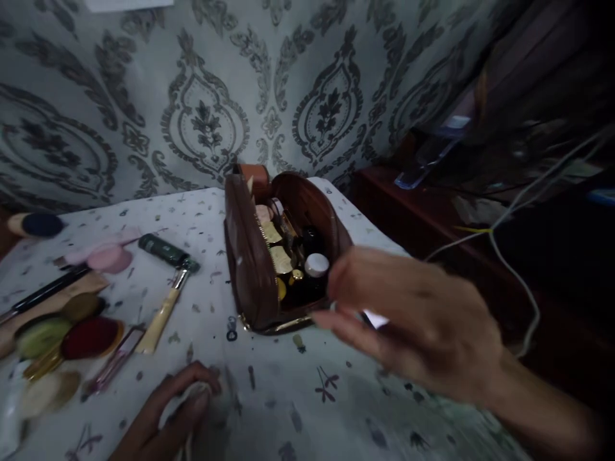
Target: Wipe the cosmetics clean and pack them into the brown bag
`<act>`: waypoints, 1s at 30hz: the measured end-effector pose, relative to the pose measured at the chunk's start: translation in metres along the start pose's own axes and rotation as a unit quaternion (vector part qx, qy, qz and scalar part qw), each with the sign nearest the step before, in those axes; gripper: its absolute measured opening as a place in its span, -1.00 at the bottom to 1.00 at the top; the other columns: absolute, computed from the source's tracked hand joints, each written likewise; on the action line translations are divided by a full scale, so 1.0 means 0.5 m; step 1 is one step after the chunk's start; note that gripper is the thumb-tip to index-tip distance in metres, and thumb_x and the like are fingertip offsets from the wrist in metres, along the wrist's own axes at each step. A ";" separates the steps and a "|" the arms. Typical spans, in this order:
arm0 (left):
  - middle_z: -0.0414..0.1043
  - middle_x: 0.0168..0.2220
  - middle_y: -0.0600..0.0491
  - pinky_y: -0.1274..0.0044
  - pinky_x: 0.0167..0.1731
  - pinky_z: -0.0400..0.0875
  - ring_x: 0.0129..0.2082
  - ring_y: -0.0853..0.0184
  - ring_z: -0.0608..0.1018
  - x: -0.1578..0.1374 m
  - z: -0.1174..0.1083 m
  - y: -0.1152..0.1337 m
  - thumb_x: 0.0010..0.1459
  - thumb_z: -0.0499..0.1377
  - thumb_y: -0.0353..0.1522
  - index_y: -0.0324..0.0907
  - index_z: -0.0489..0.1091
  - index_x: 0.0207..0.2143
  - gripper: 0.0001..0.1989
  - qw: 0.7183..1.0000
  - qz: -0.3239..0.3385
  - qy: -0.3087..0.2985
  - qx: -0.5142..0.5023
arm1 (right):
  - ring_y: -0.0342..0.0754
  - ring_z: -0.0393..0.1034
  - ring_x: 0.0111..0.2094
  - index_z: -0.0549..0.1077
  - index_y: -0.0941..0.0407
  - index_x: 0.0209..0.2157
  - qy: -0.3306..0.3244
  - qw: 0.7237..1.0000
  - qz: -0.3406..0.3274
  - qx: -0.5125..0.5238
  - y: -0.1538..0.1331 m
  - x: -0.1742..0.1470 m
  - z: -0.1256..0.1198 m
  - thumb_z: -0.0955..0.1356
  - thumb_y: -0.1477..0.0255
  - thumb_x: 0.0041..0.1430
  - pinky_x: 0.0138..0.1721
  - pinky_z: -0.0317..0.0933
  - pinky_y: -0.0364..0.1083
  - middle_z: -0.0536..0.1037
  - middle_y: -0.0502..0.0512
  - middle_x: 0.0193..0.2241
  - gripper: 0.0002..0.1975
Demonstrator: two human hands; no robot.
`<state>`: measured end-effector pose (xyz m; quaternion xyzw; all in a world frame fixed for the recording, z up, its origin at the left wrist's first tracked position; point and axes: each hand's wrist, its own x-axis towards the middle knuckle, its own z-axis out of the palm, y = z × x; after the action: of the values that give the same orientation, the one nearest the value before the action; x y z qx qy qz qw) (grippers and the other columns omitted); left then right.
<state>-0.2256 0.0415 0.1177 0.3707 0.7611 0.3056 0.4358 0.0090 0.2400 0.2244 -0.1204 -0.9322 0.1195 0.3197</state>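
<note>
A brown makeup bag (250, 256) stands unzipped on the patterned white cloth, with a gold zipper along its rim. Inside it are a jar with a white lid (317, 264), pale gold-toned pieces (280, 259) and a dark rounded item (312, 240). My right hand (418, 314) is at the bag's right front edge, smeared by motion; whether its fingertips hold anything is unclear. Low in the view, my left hand (166, 416) curls thumb and forefinger around a blurred white tissue-like piece (196, 389), resting near the cloth.
Left of the bag lie a dark green tube (163, 250), a cream-coloured tube (161, 317), a pink puff (109, 257), a red oval item (91, 337) and a pink slim tube (115, 360). A patterned wall rises behind. White cables (523, 275) hang over dark furniture at right.
</note>
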 end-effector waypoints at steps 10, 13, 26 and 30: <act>0.46 -0.31 0.05 0.53 -0.17 0.35 -0.28 0.30 0.47 -0.003 -0.006 0.024 0.26 0.07 -0.15 -0.20 0.42 -0.24 -0.69 0.980 0.170 -0.064 -0.080 | -0.22 0.05 -0.65 0.14 0.12 -0.68 -0.057 0.971 -0.040 0.227 -0.118 -0.052 0.227 0.20 0.52 0.32 -0.56 -0.05 -0.14 0.15 -0.10 -0.71 -0.55; 0.45 -0.31 0.05 0.54 -0.15 0.34 -0.24 0.30 0.47 -0.001 -0.016 0.019 0.28 0.05 -0.17 -0.20 0.40 -0.27 -0.71 0.975 0.207 -0.027 -0.082 | -0.25 -0.12 -0.68 -0.02 0.11 -0.70 -0.085 0.927 0.070 0.357 -0.136 -0.031 0.278 0.22 0.37 0.32 -0.62 -0.17 -0.16 -0.04 -0.13 -0.72 -0.48; 0.48 -0.19 0.01 0.45 -0.13 0.36 -0.17 0.24 0.49 0.009 -0.124 -0.018 0.04 0.04 -0.56 -0.14 0.33 -0.08 -0.62 0.915 0.234 0.237 0.228 | -0.26 -0.19 -0.68 0.01 0.07 -0.69 -0.033 0.782 0.342 0.520 -0.205 0.009 0.412 0.34 -0.09 0.06 -0.66 -0.28 -0.17 -0.04 -0.15 -0.74 -0.37; 0.44 -0.06 -0.08 0.41 -0.11 0.39 -0.04 0.16 0.46 0.004 -0.141 -0.015 0.04 0.04 -0.60 -0.17 0.34 -0.05 -0.59 0.872 0.158 0.252 0.389 | -0.23 -0.16 -0.62 0.01 0.08 -0.69 -0.038 0.837 0.286 0.464 -0.205 0.000 0.409 0.28 -0.05 0.15 -0.60 -0.22 -0.15 -0.04 -0.12 -0.71 -0.38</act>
<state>-0.2912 0.0290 0.1415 0.5362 0.8335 0.1331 -0.0044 -0.1341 0.1136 0.0986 -0.2149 -0.7029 0.6287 0.2539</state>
